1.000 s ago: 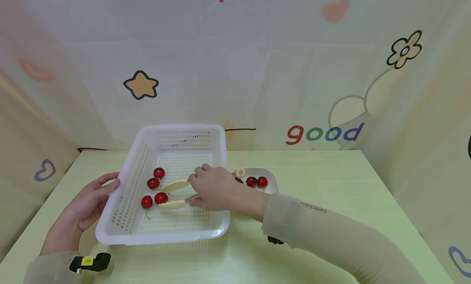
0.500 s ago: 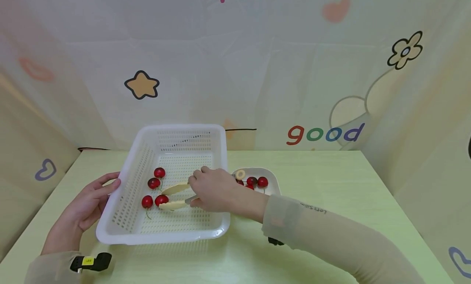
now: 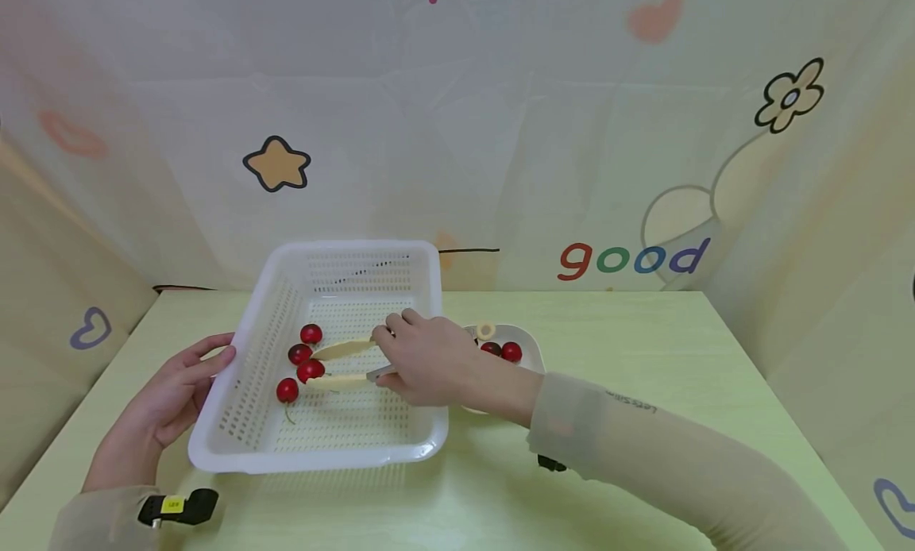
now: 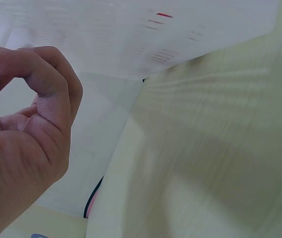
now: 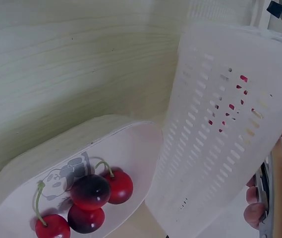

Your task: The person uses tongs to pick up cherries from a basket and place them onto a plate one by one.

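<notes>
My left hand (image 3: 175, 388) grips the left rim of a white perforated plastic basket (image 3: 314, 462), its fingers curled in the left wrist view (image 4: 36, 99). Several red cherries lie in the basket's left half. My right hand (image 3: 436, 360) reaches over the right rim and holds a pair of tongs (image 3: 343, 349) with pale tips and metal-and-wood arms. The spread tips stand on either side of one cherry (image 3: 310, 371), right at its skin. In the right wrist view, the tongs' handle (image 5: 278, 193) shows beyond the basket's side wall.
Right of the basket stands a white dish (image 3: 529, 359) with several cherries, partly hidden by my right forearm. A grey cartoon animal is printed inside this dish (image 5: 143, 141). A patterned curtain (image 3: 457, 162) hangs behind the pale wooden table (image 3: 643, 344).
My right hand and the tongs have shifted slightly up and right in the head view. The cherry between the tips has moved a little away from me. The left hand stays on the rim.
</notes>
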Motion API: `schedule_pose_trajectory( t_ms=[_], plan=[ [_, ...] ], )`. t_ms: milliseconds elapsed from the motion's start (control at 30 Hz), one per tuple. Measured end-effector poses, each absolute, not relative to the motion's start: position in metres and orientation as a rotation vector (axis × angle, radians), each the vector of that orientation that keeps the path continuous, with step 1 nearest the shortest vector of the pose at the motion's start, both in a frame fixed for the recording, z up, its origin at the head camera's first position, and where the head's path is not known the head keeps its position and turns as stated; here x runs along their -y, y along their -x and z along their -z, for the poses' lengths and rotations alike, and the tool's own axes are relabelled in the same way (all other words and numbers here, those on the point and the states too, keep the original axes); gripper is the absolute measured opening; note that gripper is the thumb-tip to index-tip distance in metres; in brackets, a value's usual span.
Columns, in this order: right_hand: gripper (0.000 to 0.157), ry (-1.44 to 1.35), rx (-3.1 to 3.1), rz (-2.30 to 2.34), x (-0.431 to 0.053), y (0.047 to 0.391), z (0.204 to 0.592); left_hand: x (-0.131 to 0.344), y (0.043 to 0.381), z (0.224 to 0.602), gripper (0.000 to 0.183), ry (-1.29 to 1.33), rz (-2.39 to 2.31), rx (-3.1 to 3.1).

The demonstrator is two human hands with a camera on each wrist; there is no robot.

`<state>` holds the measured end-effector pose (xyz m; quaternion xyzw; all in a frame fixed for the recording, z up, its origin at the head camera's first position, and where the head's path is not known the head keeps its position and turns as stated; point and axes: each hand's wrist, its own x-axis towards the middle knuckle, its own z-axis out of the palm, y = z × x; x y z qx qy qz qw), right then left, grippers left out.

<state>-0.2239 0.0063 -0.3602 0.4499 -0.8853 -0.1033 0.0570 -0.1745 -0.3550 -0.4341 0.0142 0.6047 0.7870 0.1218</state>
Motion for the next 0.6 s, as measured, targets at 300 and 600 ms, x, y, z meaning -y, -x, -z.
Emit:
schedule_pose_trajectory(
  t_ms=[300, 600],
  plan=[
    [0.051, -1.364, 2.664, 0.231, -0.016, 0.224, 0.360, 0.355, 0.174, 0.433, 0.023, -0.027, -2.294, -1.772],
    [0.049, -1.331, 2.650, 0.136, -0.032, 0.223, 0.357, 0.355, 0.174, 0.432, 0.022, 0.011, -2.279, -1.796]
  ],
)
